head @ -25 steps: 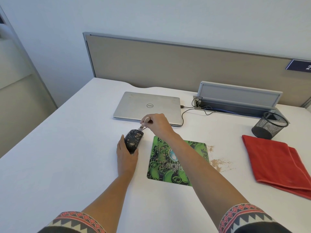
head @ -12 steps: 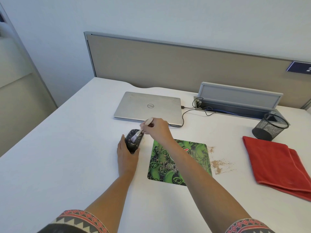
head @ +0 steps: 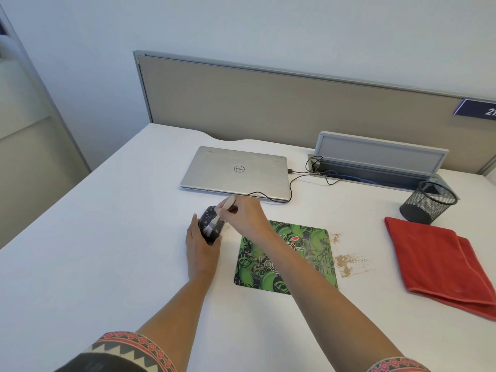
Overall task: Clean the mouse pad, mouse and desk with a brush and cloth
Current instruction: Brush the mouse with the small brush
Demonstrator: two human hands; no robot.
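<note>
A dark patterned mouse (head: 208,216) sits on the white desk (head: 107,251), left of the green mouse pad (head: 303,245). My left hand (head: 201,247) holds the mouse from its near side, thumb and fingers round its edges. My right hand (head: 245,217) pinches a small wooden-handled brush (head: 218,217), whose pale bristles lie on top of the mouse. My right forearm crosses the pad's left part. A folded red cloth (head: 440,261) lies at the right. Brown crumbs (head: 347,261) are scattered on the desk between pad and cloth.
A shut silver laptop (head: 236,173) lies behind the mouse, its black cable (head: 308,178) running to a grey cable tray (head: 378,162). A black mesh pen cup (head: 426,202) stands behind the cloth. A beige partition (head: 268,103) closes off the desk's back.
The brush has swept from the mouse's far end toward me along its top. My right hand moved slightly nearer. My left hand has stayed on the mouse.
</note>
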